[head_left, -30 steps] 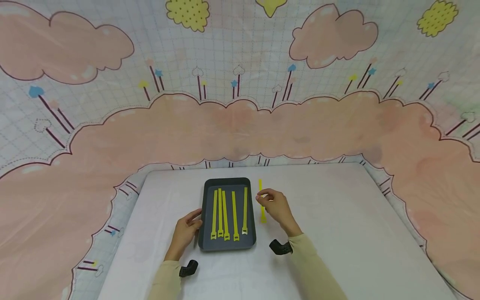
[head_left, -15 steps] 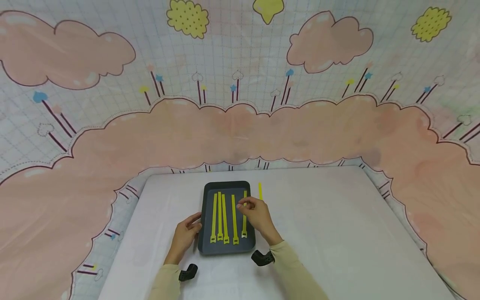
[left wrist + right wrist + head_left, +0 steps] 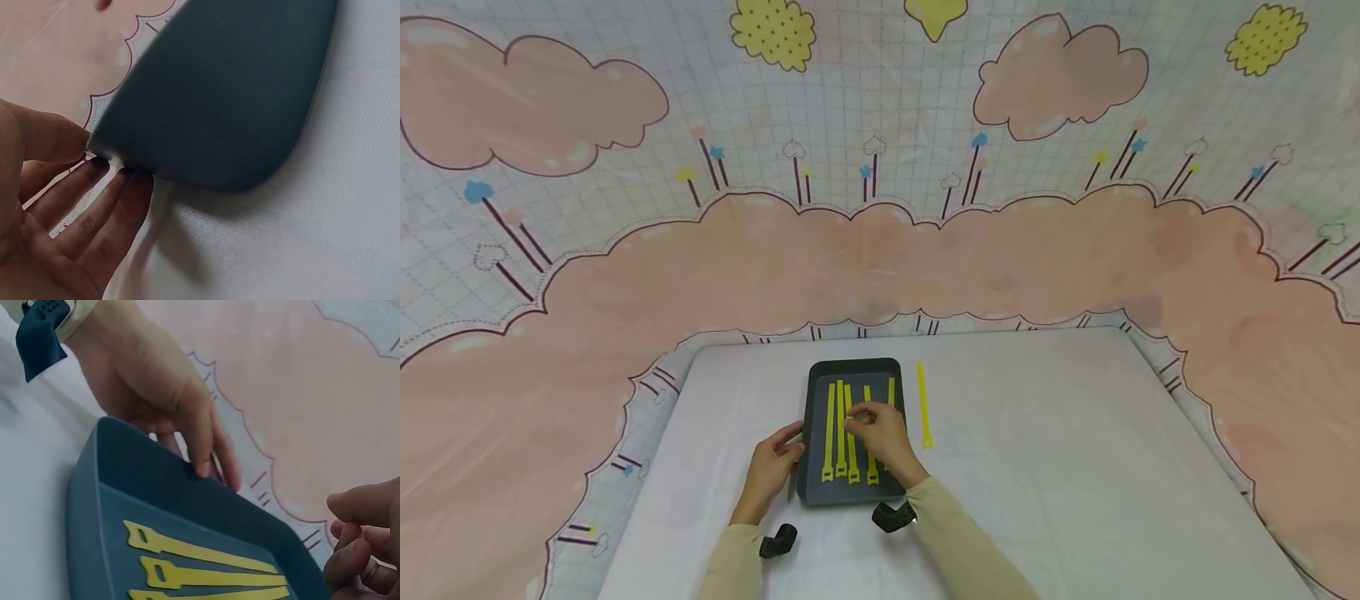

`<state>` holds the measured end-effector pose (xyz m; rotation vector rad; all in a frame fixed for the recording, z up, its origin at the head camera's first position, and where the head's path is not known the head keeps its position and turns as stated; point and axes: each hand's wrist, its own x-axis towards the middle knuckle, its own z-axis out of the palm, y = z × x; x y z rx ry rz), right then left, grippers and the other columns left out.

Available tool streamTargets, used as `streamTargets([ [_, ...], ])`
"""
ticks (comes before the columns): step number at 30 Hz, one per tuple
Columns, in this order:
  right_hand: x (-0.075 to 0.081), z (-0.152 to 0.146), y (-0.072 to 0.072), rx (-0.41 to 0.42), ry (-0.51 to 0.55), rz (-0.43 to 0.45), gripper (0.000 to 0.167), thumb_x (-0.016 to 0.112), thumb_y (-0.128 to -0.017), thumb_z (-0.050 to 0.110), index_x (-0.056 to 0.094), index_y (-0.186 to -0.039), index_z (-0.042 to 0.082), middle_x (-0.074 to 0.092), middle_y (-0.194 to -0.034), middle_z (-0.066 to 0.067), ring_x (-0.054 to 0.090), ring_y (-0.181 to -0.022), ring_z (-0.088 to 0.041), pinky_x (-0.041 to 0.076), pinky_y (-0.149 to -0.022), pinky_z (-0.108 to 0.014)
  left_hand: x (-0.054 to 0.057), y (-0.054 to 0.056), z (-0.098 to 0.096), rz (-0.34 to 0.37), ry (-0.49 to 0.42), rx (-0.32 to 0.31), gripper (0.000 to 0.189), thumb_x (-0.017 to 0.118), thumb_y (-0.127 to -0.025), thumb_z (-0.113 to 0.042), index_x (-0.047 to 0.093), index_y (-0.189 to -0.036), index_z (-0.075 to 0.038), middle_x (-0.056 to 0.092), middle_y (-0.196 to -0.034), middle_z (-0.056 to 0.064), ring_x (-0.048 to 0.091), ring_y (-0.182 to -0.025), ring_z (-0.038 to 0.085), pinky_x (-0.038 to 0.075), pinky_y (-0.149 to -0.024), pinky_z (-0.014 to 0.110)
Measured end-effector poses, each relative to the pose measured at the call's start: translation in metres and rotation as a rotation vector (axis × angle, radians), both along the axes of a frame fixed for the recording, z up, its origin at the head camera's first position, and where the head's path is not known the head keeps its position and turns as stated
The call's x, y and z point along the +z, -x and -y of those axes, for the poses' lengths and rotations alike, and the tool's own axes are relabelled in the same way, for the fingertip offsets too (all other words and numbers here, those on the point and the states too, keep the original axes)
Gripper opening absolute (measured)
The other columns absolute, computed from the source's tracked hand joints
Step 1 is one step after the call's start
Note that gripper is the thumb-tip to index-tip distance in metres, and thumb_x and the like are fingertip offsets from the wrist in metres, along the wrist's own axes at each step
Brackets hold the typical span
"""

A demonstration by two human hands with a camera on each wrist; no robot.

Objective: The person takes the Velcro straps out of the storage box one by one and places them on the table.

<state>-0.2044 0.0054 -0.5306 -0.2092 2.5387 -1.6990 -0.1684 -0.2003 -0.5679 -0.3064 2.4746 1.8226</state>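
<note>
Several yellow hook-and-loop cable ties [image 3: 829,433] lie lengthwise in a dark grey-blue tray [image 3: 850,497]. One more cable tie [image 3: 924,404] is on the white table, just right of the tray. My left hand [image 3: 766,472] holds the tray's left edge; in the left wrist view its thumb is at the rim and its fingers touch the outer wall. My right hand [image 3: 880,435] hovers above the tray with loosely curled fingers and nothing visible between them. It partly covers the right-hand ties. In the right wrist view, the right hand's fingers [image 3: 356,512] show at the right edge.
The white table [image 3: 1075,467] spreads out on both sides of the tray. Behind it hangs a cloth [image 3: 925,267] printed with clouds. Each wrist wears a small black device [image 3: 894,517] near a beige sleeve.
My right hand has moved left from above the loose cable tie to over the tray, uncovering that tie on the table. The left hand and tray have stayed in place.
</note>
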Motion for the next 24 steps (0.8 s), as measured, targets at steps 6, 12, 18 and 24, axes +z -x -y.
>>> streamTargets([
  [6, -0.013, 0.015, 0.006, -0.021, -0.077, 0.031, 0.020, 0.076, -0.085, 0.020, 0.075, -0.100, 0.009, 0.057, -0.065, 0.004, 0.047, -0.053, -0.008, 0.038, -0.048, -0.023, 0.001, 0.000, -0.001, -0.003, -0.001, 0.008, 0.044, 0.058, -0.095, -0.005, 0.054, -0.139, -0.005, 0.054, -0.143, 0.018, 0.061, -0.121, 0.034, 0.053, -0.078, 0.021],
  [12, -0.020, 0.025, 0.008, -0.043, -0.112, 0.077, 0.021, 0.078, -0.082, 0.021, 0.075, -0.100, 0.009, 0.059, -0.065, 0.003, 0.050, -0.055, -0.009, 0.040, -0.050, -0.023, -0.001, 0.001, -0.001, 0.013, -0.015, 0.008, 0.044, 0.059, -0.095, -0.005, 0.055, -0.139, -0.007, 0.055, -0.144, 0.015, 0.062, -0.119, 0.030, 0.053, -0.076, 0.021],
  [18, -0.024, 0.031, 0.012, -0.055, -0.104, 0.180, 0.019, 0.078, -0.083, 0.023, 0.076, -0.097, 0.011, 0.068, -0.079, 0.001, 0.056, -0.065, -0.010, 0.043, -0.057, -0.024, -0.002, 0.001, 0.000, 0.007, -0.024, 0.006, 0.044, 0.058, -0.095, -0.005, 0.055, -0.139, -0.007, 0.055, -0.143, 0.016, 0.063, -0.118, 0.031, 0.053, -0.075, 0.022],
  [24, -0.033, 0.036, 0.014, -0.063, -0.146, 0.224, 0.019, 0.080, -0.081, 0.023, 0.077, -0.097, 0.012, 0.072, -0.096, -0.002, 0.061, -0.076, -0.011, 0.050, -0.065, -0.027, -0.002, 0.001, 0.000, 0.019, -0.036, 0.009, 0.044, 0.058, -0.095, -0.006, 0.055, -0.139, -0.008, 0.054, -0.144, 0.016, 0.063, -0.118, 0.030, 0.053, -0.075, 0.022],
])
